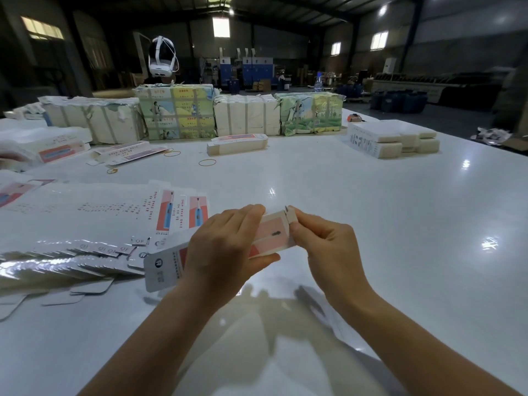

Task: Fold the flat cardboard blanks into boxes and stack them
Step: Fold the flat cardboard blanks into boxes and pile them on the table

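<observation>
Both forearms enter from the bottom edge and meet above the white tabletop [371,224]. Left hand [225,250]: fingers curled over the top of a partly folded carton [271,232], thumb under its lower edge; the carton's grey printed end sticks out left of the wrist. Right hand [325,241]: thumb and fingertips pinch the small end flap [290,215] at the carton's far right corner. Carton is held clear of the tabletop, pink face toward the camera.

Left of the hands: fanned spread of flat blanks [85,252] lying on the tabletop, white with pink panels and small red print; glare hides much of the near edge.

Mid tabletop: one folded box [237,144] lying on its side, alone. Three rubber bands [207,162] loose near it. More flat blanks and cartons [60,147] at far left.

Far side: row of wrapped bundles [177,112], two in coloured printed paper, two in plain white, strapped. Far right: low stack of white packs [391,140]. White headset [161,57] visible behind the bundles; what supports it cannot be told.
</observation>
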`<state>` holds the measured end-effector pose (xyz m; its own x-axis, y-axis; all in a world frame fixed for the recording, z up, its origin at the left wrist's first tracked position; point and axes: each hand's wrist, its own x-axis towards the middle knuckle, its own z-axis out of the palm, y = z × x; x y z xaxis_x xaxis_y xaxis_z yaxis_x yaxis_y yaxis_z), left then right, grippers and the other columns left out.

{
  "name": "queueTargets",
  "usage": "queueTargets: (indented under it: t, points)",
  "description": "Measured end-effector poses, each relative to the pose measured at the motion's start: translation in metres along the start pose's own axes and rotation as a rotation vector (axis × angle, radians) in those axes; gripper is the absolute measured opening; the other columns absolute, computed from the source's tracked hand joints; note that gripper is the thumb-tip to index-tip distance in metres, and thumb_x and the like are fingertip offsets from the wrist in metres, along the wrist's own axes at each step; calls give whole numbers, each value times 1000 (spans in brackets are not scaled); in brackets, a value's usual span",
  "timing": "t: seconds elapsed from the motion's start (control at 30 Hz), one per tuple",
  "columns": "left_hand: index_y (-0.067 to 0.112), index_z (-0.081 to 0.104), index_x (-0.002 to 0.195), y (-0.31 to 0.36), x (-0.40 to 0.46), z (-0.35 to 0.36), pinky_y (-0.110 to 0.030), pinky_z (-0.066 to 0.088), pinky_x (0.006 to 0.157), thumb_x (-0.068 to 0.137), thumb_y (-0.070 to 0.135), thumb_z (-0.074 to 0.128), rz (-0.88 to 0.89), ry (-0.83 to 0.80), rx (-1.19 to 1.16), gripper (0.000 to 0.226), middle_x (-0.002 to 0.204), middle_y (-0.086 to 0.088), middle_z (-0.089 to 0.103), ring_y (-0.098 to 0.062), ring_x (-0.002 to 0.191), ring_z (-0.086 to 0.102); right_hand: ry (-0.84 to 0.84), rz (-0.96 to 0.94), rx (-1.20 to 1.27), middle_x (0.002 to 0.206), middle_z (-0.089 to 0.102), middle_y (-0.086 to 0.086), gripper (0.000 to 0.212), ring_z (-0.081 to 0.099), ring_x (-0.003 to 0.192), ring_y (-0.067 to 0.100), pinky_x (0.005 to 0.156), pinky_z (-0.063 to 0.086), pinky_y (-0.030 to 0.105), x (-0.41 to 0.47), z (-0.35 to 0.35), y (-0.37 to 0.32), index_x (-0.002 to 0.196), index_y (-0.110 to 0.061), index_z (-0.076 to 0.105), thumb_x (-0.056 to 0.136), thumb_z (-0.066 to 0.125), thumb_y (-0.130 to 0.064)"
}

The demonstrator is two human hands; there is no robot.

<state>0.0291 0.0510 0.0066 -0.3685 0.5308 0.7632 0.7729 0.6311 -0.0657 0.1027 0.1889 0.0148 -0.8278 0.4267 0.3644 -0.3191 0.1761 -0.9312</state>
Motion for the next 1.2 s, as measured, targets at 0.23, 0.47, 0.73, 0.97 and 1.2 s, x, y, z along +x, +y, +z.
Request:
queueTargets:
  t: [0.23, 0.47, 0.73, 0.97, 1.2]
  points:
    - [-1, 67, 105, 7, 0, 5, -35, 55, 62, 49, 42, 90, 50, -50, 107, 74, 96, -14, 71, -30, 74, 68, 78, -17, -294, 78, 59, 8, 21, 55, 70, 12, 59, 41, 16, 4, -4, 4, 81, -5, 72, 91, 54, -10]
    - [-2, 67, 102, 10, -3, 12, -32, 55, 58, 61, 43, 81, 1, -14, 78, 63, 92, -14, 71, -28, 70, 69, 54, -306, -666, 80, 47, -1, 23, 47, 69, 13, 61, 34, 16, -4, 5, 9, 85, -5, 66, 94, 45, -7]
    - [-1, 69, 96, 10, -4, 12, -27, 52, 50, 66, 43, 70, 25, 8, 102, 54, 83, -11, 71, -25, 59, 66, 44, -409, -863, 73, 43, 5, 16, 40, 58, 21, 53, 32, 28, -5, 6, 9, 71, -1, 55, 81, 42, -4]
    - [3, 70, 93, 22, -2, 12, -25, 49, 47, 61, 46, 80, -23, -2, 129, 55, 75, -8, 70, -22, 54, 63, 136, -168, -425, 76, 59, 3, 17, 56, 72, 12, 67, 46, 26, 4, -2, 11, 77, -14, 73, 89, 62, -15]
    - [0, 70, 88, 31, -3, 12, -26, 49, 43, 57, 46, 83, -55, -25, 113, 56, 70, -9, 69, -23, 49, 61, 248, -367, -487, 67, 51, 3, 23, 51, 59, 17, 58, 41, 29, 3, 4, 21, 68, -1, 67, 89, 59, -7]
